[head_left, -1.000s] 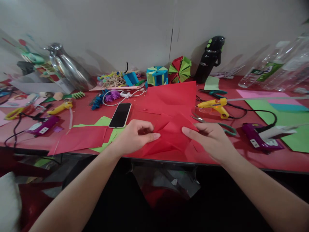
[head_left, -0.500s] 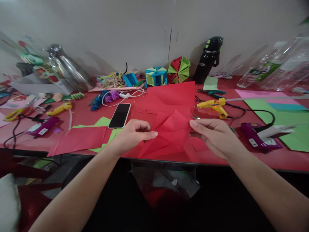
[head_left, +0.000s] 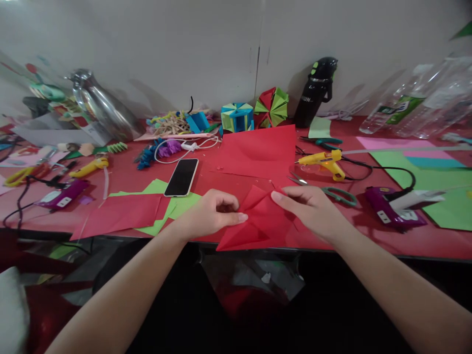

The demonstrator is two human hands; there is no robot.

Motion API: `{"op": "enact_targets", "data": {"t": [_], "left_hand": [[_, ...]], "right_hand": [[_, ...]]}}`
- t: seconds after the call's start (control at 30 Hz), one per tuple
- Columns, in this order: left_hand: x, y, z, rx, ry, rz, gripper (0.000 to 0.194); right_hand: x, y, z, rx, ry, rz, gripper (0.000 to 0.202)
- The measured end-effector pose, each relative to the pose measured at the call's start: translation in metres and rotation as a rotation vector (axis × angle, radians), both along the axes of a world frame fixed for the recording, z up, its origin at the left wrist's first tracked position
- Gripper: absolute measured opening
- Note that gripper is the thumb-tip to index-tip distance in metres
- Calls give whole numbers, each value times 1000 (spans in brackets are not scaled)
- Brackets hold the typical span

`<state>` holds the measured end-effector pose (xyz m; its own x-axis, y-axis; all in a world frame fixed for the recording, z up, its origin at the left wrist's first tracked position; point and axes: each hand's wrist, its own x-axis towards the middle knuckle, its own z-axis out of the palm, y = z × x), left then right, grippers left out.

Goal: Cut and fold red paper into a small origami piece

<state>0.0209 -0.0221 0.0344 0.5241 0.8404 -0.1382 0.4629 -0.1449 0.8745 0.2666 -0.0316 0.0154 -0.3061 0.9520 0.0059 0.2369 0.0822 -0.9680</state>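
A creased sheet of red paper [head_left: 254, 221] is held at the table's front edge, with raised folds running across it. My left hand [head_left: 214, 214] pinches its left side between thumb and fingers. On the opposite side, my right hand [head_left: 308, 206] grips the upper right part, thumb on top and fingers partly hidden. Just behind lies a flat red sheet [head_left: 258, 150]. Scissors [head_left: 339, 195] with grey-green handles rest beyond my right hand, partly covered by it.
A phone [head_left: 182, 177] lies left of centre near red and green sheets [head_left: 121, 214]. To the right are a yellow glue gun [head_left: 324, 161] and a purple power socket [head_left: 393, 209]. Folded paper models [head_left: 237, 117], a black bottle [head_left: 316, 91] and a steel jug [head_left: 103, 105] stand behind.
Both hands have come closer together and lower, bringing the creased red paper nearer to me. My right hand has shifted left, uncovering the scissors' handles.
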Motion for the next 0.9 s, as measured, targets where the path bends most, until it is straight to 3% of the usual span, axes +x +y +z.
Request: {"op": "enact_targets", "data": {"t": [0.1,0.37,0.63,0.9], "left_hand": [[6,0,0,-41,11,7,38],[9,4,-4,-189,-39,79,35],[13,1,-14,-265,-114,87,34],[17,-5,-12,-408,-220,-16,29]], "right_hand": [[-4,-2,-3,58,-49,-105,48],[-7,-3,-8,177,-104,-255,47],[-9,-6,-6,430,-382,-267,39],[-7,-8,-7,531,-395,-226,25]]}}
